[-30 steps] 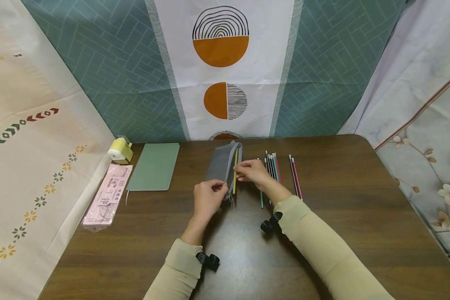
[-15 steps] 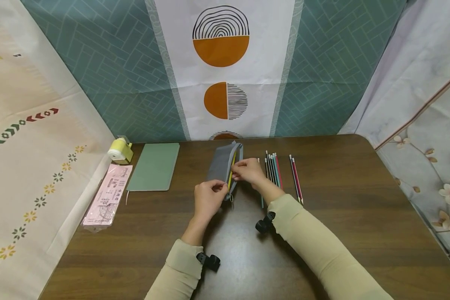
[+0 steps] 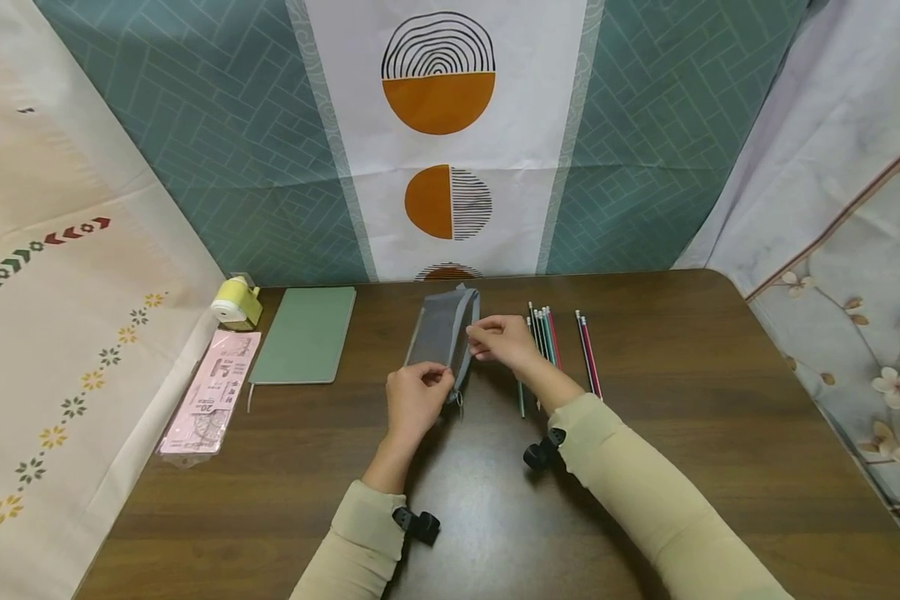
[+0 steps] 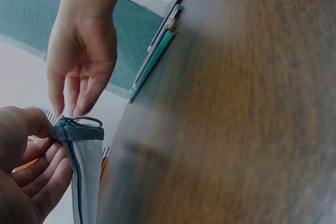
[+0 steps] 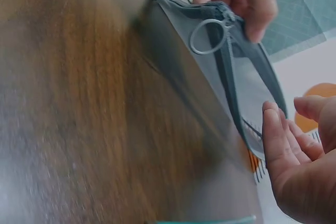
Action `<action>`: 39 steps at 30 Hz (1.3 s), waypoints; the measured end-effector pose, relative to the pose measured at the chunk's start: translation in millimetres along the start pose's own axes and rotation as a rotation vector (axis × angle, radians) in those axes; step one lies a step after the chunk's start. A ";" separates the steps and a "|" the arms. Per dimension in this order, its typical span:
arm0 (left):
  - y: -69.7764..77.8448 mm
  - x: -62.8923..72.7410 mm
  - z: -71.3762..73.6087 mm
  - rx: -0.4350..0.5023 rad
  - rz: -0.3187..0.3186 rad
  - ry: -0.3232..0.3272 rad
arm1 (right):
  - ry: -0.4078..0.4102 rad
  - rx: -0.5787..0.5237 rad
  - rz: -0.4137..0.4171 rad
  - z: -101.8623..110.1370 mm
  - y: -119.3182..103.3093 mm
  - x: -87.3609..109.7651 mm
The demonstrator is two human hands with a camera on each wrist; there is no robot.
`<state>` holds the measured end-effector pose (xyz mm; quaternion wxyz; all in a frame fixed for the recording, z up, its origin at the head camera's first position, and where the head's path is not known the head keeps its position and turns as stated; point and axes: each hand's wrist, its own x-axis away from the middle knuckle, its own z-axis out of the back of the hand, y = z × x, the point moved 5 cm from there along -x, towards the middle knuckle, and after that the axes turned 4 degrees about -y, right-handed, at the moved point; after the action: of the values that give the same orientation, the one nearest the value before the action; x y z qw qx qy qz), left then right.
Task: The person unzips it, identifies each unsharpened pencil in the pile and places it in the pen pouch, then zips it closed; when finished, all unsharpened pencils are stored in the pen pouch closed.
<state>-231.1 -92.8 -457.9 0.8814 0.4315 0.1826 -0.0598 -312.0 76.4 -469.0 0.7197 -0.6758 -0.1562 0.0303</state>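
Left hand (image 3: 418,400) pinches grey pouch (image 3: 435,327) at its zip end. Right hand (image 3: 504,340) at pouch mouth, grip parted.

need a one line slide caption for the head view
Left hand grips the near end of an unzipped gray pouch, the right hand at its opening, pencils lying to the right.

Left hand (image 3: 417,398) pinching now, thumb (image 4: 35,123) over curled fingers, and there's the right hand (image 3: 501,340), near it and farther forward, fingers loosely outstretched, both sleeved arms (image 3: 645,483) slanting inward.
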 end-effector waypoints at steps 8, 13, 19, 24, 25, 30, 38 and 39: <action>-0.7 0.6 2.1 0.002 0.020 0.014 | 0.028 -0.048 0.022 21.8 -6.1 11.2; -3.8 0.5 2.6 0.007 0.031 0.015 | 0.058 -0.040 0.049 41.4 -3.0 17.9; -5.4 0.1 3.6 0.002 0.015 0.027 | 0.117 -0.017 0.054 65.2 4.1 21.9; -6.0 0.8 4.0 0.000 0.013 0.025 | 0.170 -0.011 0.038 84.6 10.8 26.6; -6.6 0.7 3.8 -0.003 0.016 0.022 | 0.177 -0.012 0.035 88.3 12.3 27.1; -5.2 0.4 5.0 -0.003 0.010 0.022 | 0.195 0.014 0.018 103.0 18.4 31.2; -4.8 1.3 5.3 -0.001 0.009 0.009 | 0.238 0.098 0.027 117.4 24.9 36.5; -5.3 1.7 5.2 -0.001 0.011 0.007 | 0.242 0.124 0.028 118.8 25.8 36.7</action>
<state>-229.5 -100.0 -459.6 0.8812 0.4323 0.1835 -0.0533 -304.5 202.3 -483.1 0.7732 -0.6308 -0.0566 -0.0315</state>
